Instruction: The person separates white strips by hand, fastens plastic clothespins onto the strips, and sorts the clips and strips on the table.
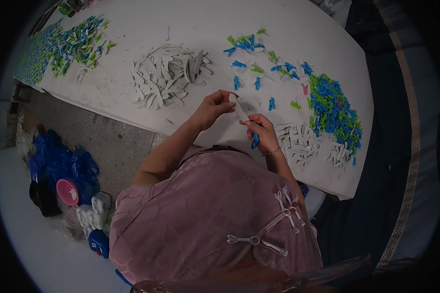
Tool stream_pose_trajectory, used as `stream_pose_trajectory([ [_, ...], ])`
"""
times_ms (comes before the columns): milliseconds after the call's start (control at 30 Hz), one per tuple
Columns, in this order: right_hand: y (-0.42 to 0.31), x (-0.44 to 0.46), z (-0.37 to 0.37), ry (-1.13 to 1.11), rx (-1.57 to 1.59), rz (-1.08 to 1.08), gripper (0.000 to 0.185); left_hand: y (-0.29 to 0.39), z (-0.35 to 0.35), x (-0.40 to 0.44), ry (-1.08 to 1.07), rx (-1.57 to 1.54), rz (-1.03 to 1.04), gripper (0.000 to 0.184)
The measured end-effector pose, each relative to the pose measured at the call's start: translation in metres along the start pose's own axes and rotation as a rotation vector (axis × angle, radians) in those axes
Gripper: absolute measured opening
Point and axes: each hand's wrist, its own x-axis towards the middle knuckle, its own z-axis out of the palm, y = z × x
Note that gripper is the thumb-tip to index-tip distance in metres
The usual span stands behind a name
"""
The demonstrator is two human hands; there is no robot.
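Observation:
My left hand [214, 110] pinches the upper end of a flat white strip [239, 110] with rounded ends, held above the table's front edge. The strip's lower end sits in the fingers of my right hand [263, 133]. A blue clothespin [255, 140] pokes out below those same fingers, so my right hand is closed on both. To the left lies a loose heap of similar white strips [164, 73]. Scattered blue and green clothespins [272, 103] lie to the right of my hands.
A dense pile of blue and green clothespins [332, 105] covers the table's [190, 24] right end, with small white pieces [298, 141] before it. Another spread of clips [78, 41] is far left. Blue plastic bags [58, 156] and a pink basin [67, 192] are on the floor.

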Motion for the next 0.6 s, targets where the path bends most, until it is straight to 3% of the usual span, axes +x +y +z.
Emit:
stream_pose_trajectory([
  [67, 0.001, -0.001, 0.002, -0.023, 0.036, 0.032, 0.016, -0.009, -0.003, 0.003, -0.054, -0.003, -0.040, 0.010],
  [300, 0.006, 0.001, 0.005, -0.072, 0.045, 0.144, 0.021, -0.012, 0.000, 0.008, -0.088, 0.244, -0.077, 0.011],
  [433, 0.011, 0.011, -0.016, -0.035, -0.206, 0.069, 0.018, 0.020, -0.040, 0.016, 0.214, -0.118, 0.071, 0.018],
  [500, 0.018, 0.027, -0.043, 0.227, -0.633, -0.072, 0.021, 0.019, -0.114, 0.033, 0.297, -0.518, 0.300, 0.024],
  [533, 0.024, 0.036, -0.057, 0.238, -0.629, -0.070, 0.021, 0.029, -0.131, 0.031, 0.439, -0.597, 0.306, 0.026],
  [567, 0.030, 0.046, -0.073, 0.434, -0.846, -0.324, 0.023, 0.037, -0.141, 0.030, 0.585, -0.673, 0.314, 0.028],
  [600, 0.032, 0.056, -0.085, 0.628, -1.054, -0.586, 0.025, 0.033, -0.150, 0.030, 0.579, -0.671, 0.313, 0.028],
])
